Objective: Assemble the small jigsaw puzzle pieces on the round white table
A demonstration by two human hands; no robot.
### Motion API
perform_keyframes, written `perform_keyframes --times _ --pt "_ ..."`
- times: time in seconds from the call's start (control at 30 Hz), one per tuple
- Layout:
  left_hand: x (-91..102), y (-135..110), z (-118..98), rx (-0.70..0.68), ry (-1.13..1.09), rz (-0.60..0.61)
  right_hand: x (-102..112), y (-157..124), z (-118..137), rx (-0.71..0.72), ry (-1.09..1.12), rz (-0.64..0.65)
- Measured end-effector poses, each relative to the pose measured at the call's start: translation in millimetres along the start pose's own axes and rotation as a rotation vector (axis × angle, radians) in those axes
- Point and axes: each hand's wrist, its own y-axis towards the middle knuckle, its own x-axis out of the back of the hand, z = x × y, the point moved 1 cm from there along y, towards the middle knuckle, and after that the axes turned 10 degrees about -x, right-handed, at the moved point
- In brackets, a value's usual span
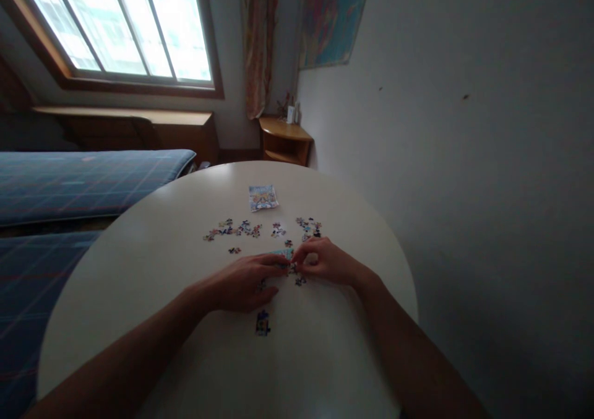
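Note:
My left hand (248,280) lies flat and open on the table, its fingers stretched over a partly joined patch of jigsaw puzzle (284,255) and hiding some of it. At the patch's right edge, my right hand (325,259) is closed in a pinch, apparently on a small jigsaw piece largely hidden by the fingertips. Loose jigsaw pieces (301,280) lie just below that hand. Nearer to me, below my left hand, is a small joined cluster of dark blue and yellowish pieces (262,324).
The round white table (325,357) carries scattered puzzle pieces at left (236,229) and right (309,226). Behind them lies a printed packet (263,197). A plaid mattress (83,184) borders the left, a wall (487,190) the right. A corner shelf (285,129) stands beyond.

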Motion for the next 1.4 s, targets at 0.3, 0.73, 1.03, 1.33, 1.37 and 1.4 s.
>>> perform_keyframes --times 0.3,0.73,1.03,1.33,1.37,1.4 --pt "0.5 0.6 -1.1 0.004 0.016 0.017 -2.4 2.5 2.9 0.018 -0.109 -0.038" --pt "-1.3 -0.9 1.7 0.013 0.033 0.028 9.7 -2.3 4.6 0.002 -0.155 -0.016" --pt "-0.5 0.1 1.0 0.0 -0.002 0.012 4.0 -1.6 5.2 0.002 -0.179 0.06" --pt "-0.2 0.6 -0.8 0.0 0.05 0.035 6.9 -3.2 1.5 0.003 -0.157 0.082" --pt "-0.5 1.0 -1.9 -0.008 0.058 0.034 6.6 -2.9 0.9 0.009 -0.152 0.084" --pt "-0.9 1.6 -3.4 -0.017 0.069 0.035 6.3 -2.6 0.2 0.014 -0.148 0.089"
